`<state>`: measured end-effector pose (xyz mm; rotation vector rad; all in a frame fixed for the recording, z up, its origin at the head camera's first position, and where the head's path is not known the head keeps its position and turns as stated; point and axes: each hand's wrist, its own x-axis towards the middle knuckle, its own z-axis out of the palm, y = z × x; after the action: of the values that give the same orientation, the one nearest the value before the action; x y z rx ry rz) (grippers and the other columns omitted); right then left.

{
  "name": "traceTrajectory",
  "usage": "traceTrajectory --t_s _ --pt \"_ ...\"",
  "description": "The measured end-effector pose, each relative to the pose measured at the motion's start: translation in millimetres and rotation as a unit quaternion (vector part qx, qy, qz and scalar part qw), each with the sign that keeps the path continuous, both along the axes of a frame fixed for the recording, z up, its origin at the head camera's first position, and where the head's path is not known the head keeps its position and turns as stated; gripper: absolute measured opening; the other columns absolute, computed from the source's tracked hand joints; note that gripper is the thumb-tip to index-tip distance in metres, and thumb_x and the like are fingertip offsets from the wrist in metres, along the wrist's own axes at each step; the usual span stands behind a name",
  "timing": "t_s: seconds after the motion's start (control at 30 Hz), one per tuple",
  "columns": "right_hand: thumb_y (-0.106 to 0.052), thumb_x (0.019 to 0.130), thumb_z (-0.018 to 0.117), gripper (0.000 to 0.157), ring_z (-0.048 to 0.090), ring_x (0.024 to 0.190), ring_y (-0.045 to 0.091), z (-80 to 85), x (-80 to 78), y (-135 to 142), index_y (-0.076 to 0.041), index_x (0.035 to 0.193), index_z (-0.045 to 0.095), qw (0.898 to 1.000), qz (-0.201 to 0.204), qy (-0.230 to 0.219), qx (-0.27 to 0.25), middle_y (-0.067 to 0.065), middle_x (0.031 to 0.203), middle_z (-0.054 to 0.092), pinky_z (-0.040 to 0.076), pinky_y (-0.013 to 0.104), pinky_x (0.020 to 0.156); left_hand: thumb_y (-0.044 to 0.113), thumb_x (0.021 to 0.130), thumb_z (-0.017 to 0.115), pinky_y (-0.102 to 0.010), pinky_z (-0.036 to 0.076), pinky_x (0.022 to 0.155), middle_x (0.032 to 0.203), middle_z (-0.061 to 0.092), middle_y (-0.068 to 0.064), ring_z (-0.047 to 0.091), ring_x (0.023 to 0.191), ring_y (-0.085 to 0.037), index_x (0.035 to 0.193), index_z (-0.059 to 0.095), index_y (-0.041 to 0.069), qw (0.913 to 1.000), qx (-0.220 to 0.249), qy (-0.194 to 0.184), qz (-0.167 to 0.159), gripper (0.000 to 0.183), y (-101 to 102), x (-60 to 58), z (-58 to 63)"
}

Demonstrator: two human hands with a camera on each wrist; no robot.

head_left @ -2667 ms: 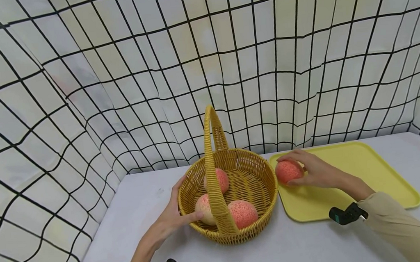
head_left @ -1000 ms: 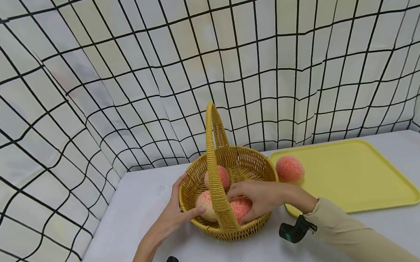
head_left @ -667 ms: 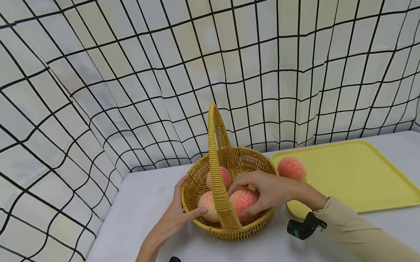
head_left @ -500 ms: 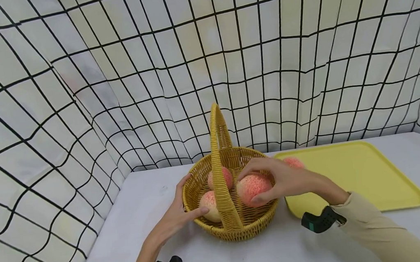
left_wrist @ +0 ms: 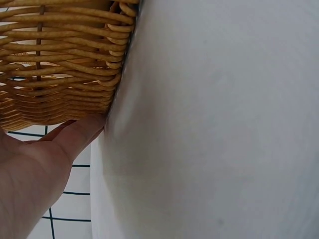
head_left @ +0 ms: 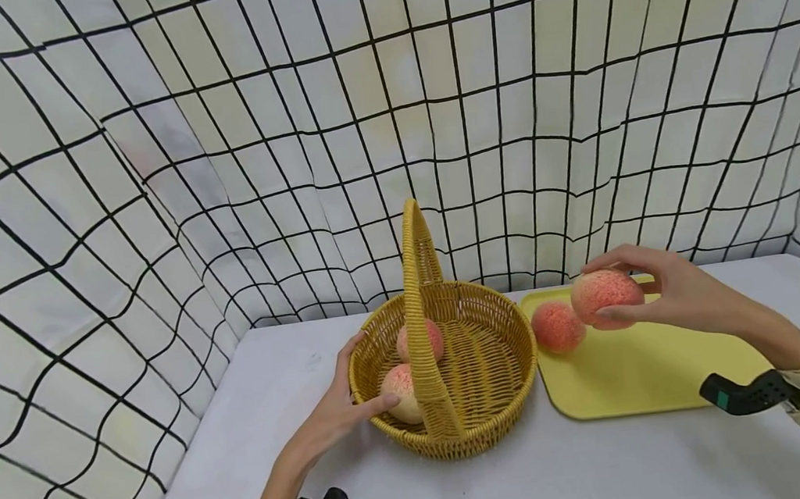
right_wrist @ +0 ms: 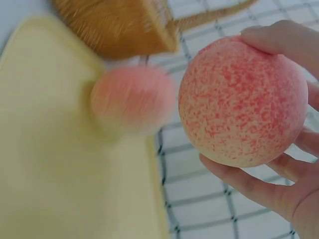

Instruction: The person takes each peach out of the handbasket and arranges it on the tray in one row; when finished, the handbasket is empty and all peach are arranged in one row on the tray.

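Note:
A round wicker basket (head_left: 485, 437) with a tall handle stands on the table, with two pink-and-cream peaches inside: one near the back (head_left: 432, 341) and one near the front (head_left: 401, 390). My left hand (head_left: 331, 415) holds the basket's left side, thumb over the rim by the front peach and fingers against the outer weave. Above the yellow tray (head_left: 636, 376), my right hand (head_left: 688, 289) grips a large peach (right_wrist: 241, 104) between thumb and fingers. A further peach (head_left: 558, 326) rests on the tray's left end, just left of the held one.
Behind the table hangs a white cloth wall with a black grid (head_left: 462, 143), also along the left side. The basket's handle (head_left: 418, 303) arches high over its middle. The tray lies close to the basket's right side on the white tabletop (head_left: 530, 474).
My right hand first let go of a peach on the tray, then took the large peach from the basket's front and carried it right, over the tray. My left hand stays on the basket.

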<state>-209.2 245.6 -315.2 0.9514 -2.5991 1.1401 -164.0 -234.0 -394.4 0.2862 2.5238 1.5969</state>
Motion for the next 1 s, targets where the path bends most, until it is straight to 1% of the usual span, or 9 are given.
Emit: traceTrajectory --t_s 0.13,0.23,0.3,0.43,0.57,0.67,0.77,0.9,1.0 --pt "-0.016 0.088 0.087 0.047 0.062 0.101 0.006 -16.2 -9.1 17 -0.019 0.131 0.067 1.0 -0.025 -0.015 0.009 -0.003 0.123 0.067 0.058 0.029 0.071 0.04 0.088 0.083 -0.062 0.03 0.119 0.171 0.013 -0.023 0.028 0.153 -0.047 0.167 0.005 0.026 1.0 0.001 -0.003 0.005 0.113 -1 0.7 -2.4" --pt "-0.018 0.089 0.086 0.044 0.061 0.101 0.006 -29.4 -15.8 25 -0.018 0.129 0.068 0.999 -0.044 -0.031 0.011 0.002 0.124 0.068 0.056 0.029 0.072 0.039 0.087 0.083 -0.061 0.031 0.118 0.171 0.014 -0.023 0.028 0.153 -0.046 0.167 0.004 0.025 1.0 0.005 -0.003 0.004 0.113 0 0.7 -2.6" --pt "-0.021 0.089 0.086 0.044 0.061 0.103 0.007 -37.9 -19.3 29 -0.018 0.129 0.069 0.997 -0.06 -0.04 0.023 0.003 0.125 0.068 0.054 0.028 0.073 0.038 0.087 0.083 -0.062 0.031 0.118 0.17 0.015 -0.024 0.029 0.152 -0.047 0.168 0.005 0.025 1.0 0.006 -0.002 0.004 0.113 0 0.7 -1.9" --pt "-0.026 0.088 0.086 0.044 0.062 0.105 0.018 -52.2 -26.2 29 -0.016 0.128 0.069 0.996 -0.068 -0.041 0.05 0.008 0.129 0.068 0.052 0.028 0.075 0.037 0.087 0.084 -0.063 0.03 0.118 0.17 0.015 -0.024 0.029 0.152 -0.047 0.168 0.005 0.027 0.9999 0.01 -0.004 0.003 0.113 0 0.6 -0.2" --pt "-0.021 0.087 0.087 0.046 0.064 0.105 0.032 -62.3 -31.9 23 -0.006 0.127 0.07 0.996 -0.073 -0.021 0.045 0.015 0.127 0.069 0.053 0.027 0.076 0.036 0.087 0.084 -0.065 0.029 0.118 0.17 0.016 -0.025 0.03 0.151 -0.048 0.168 0.005 0.027 0.9999 0.01 -0.005 0.001 0.114 1 1.0 1.5" --pt "-0.02 0.086 0.087 0.049 0.065 0.104 0.036 -68.0 -34.3 19 -0.002 0.128 0.068 0.995 -0.095 -0.017 0.036 0.019 0.125 0.069 0.054 0.026 0.074 0.036 0.086 0.084 -0.065 0.029 0.118 0.17 0.017 -0.025 0.031 0.151 -0.049 0.168 0.005 0.027 0.9999 0.01 -0.006 0.001 0.114 2 1.2 1.5" --pt "-0.021 0.086 0.088 0.051 0.065 0.1 0.034 -72.1 -36.2 16 0.001 0.127 0.067 0.993 -0.107 -0.017 0.037 0.021 0.123 0.068 0.055 0.026 0.071 0.037 0.087 0.083 -0.065 0.028 0.119 0.17 0.016 -0.023 0.03 0.152 -0.047 0.168 0.005 0.029 0.9999 0.007 -0.009 0.001 0.113 2 0.7 0.4" --pt "-0.022 0.088 0.086 0.05 0.063 0.099 0.031 -72.1 -36.2 13 0.002 0.127 0.067 0.993 -0.111 -0.022 0.046 0.022 0.122 0.067 0.055 0.027 0.072 0.038 0.087 0.083 -0.065 0.026 0.12 0.172 0.013 -0.018 0.026 0.153 -0.046 0.167 0.005 0.03 0.9999 0.007 -0.009 0.002 0.112 2 -0.1 -0.4" --pt "-0.023 0.09 0.084 0.048 0.064 0.1 0.032 -70.7 -36.1 11 0.002 0.127 0.067 0.992 -0.109 -0.034 0.055 0.023 0.124 0.066 0.055 0.029 0.074 0.038 0.087 0.083 -0.065 0.026 0.119 0.172 0.012 -0.019 0.025 0.153 -0.047 0.168 0.004 0.028 0.9999 0.009 -0.01 0.002 0.113 1 -0.1 -0.8"
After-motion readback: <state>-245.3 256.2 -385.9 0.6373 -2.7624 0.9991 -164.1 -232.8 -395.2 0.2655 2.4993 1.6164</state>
